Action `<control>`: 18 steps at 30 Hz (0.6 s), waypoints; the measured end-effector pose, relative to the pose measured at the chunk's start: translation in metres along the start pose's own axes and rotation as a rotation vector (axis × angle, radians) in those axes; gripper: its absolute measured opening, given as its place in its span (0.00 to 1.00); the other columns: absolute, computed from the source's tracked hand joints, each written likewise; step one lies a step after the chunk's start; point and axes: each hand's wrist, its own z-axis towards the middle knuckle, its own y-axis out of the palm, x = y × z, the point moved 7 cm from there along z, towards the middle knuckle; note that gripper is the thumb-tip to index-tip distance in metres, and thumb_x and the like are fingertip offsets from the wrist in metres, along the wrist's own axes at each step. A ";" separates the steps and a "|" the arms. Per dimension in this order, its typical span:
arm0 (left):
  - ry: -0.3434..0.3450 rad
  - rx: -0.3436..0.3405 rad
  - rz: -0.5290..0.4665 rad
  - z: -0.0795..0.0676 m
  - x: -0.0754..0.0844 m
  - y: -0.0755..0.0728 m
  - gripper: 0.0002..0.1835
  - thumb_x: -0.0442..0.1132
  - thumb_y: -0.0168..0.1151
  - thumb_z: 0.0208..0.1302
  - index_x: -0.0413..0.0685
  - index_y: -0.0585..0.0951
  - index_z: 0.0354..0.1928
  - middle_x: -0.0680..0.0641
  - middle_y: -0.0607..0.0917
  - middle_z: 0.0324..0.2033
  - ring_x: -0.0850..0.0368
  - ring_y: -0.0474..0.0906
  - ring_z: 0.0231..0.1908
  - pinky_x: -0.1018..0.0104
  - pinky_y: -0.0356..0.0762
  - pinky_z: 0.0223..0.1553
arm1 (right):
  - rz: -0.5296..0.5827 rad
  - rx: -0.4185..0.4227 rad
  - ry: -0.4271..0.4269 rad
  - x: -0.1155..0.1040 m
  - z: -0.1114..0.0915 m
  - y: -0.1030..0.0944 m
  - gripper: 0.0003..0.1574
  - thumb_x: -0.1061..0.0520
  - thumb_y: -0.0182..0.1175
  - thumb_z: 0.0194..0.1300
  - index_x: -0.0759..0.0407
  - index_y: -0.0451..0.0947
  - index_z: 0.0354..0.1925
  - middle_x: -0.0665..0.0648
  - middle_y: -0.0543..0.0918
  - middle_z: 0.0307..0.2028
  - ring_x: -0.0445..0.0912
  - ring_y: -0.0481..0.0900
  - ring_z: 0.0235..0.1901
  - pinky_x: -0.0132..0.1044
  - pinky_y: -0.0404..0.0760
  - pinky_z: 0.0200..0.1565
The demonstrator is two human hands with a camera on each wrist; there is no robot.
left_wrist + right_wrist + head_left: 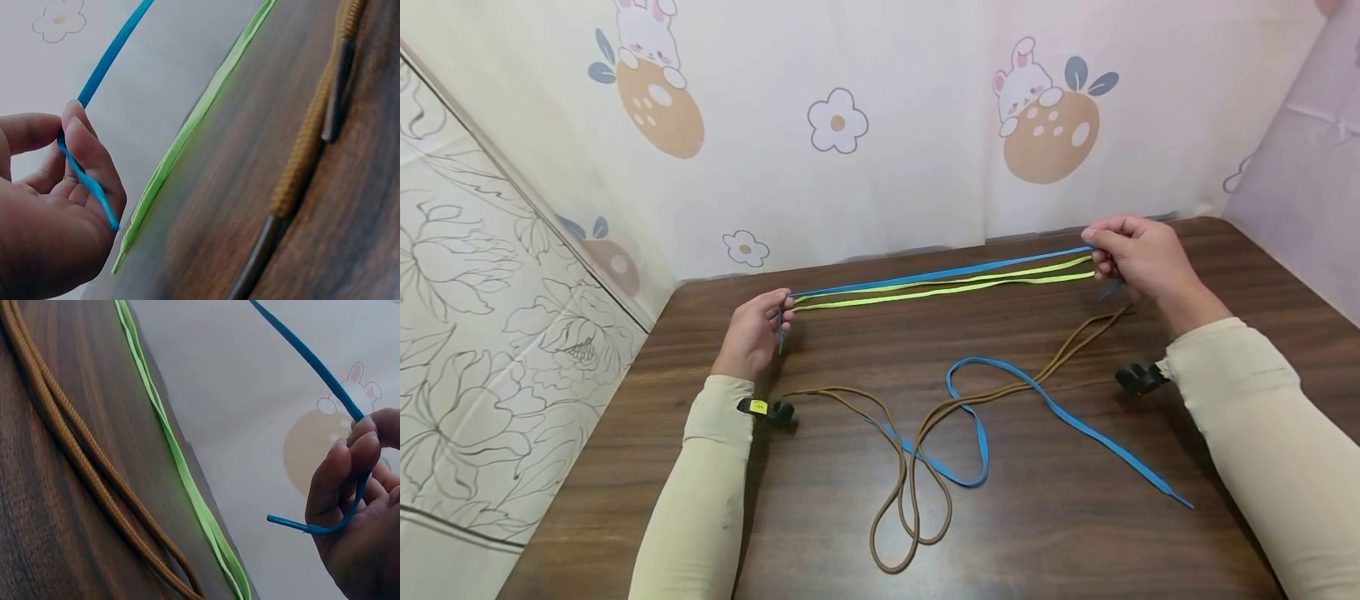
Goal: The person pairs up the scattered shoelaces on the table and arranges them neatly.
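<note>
Where it stretches taut, flat blue lace point(116, 50), finely woven, slim-tipped

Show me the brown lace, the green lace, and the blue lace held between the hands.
Brown lace point(81, 462): right wrist view, partway along its left strand.
Green lace point(192, 122): left wrist view, middle of its flat band.
Held blue lace point(940, 273): head view, midway along its stretch.

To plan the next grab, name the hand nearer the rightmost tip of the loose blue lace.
Right. The right hand is beyond the tip, slightly left; the left hand is beyond it too, much farther left.
</note>
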 end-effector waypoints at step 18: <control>-0.041 -0.031 -0.136 0.001 -0.003 -0.007 0.04 0.36 0.56 0.75 0.44 0.77 0.46 0.51 0.86 0.30 0.61 0.77 0.28 0.73 0.74 0.28 | 0.193 -0.013 0.057 0.016 0.005 -0.001 0.20 0.53 0.65 0.68 0.64 0.72 0.50 0.50 0.84 0.28 0.39 0.81 0.27 0.31 0.81 0.26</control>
